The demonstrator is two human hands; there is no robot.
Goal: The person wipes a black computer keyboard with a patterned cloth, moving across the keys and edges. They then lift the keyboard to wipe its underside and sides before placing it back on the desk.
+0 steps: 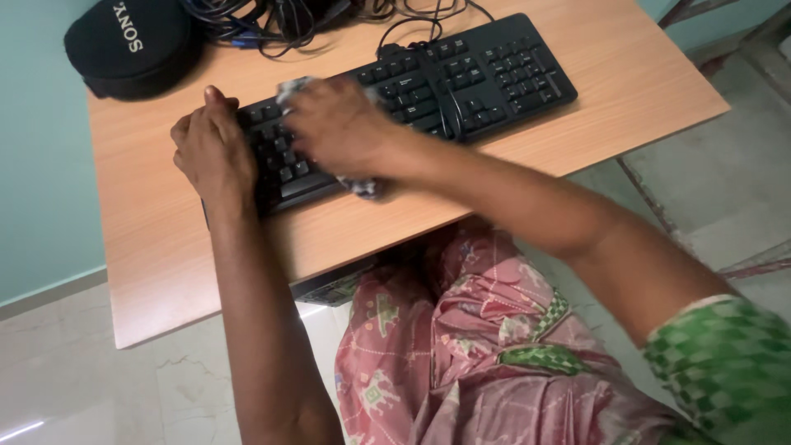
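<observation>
We found 1 black keyboard (461,78) lying aslant toward the surface's (165,247) far edge. Our left hand (212,152) gripped its left end; our right hand (338,124) pressed a crumpled cloth (362,186) onto the left-side keys. The right-side keys lay uncovered; we judged wiping unfinished. A black pouch (128,45) occupied the far-left corner beside tangled cables (272,21).

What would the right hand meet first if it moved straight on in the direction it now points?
Probably the left hand, gripping the keyboard end. The right hand, pressing a cloth on the keys, points that way; depth is unclear.
</observation>
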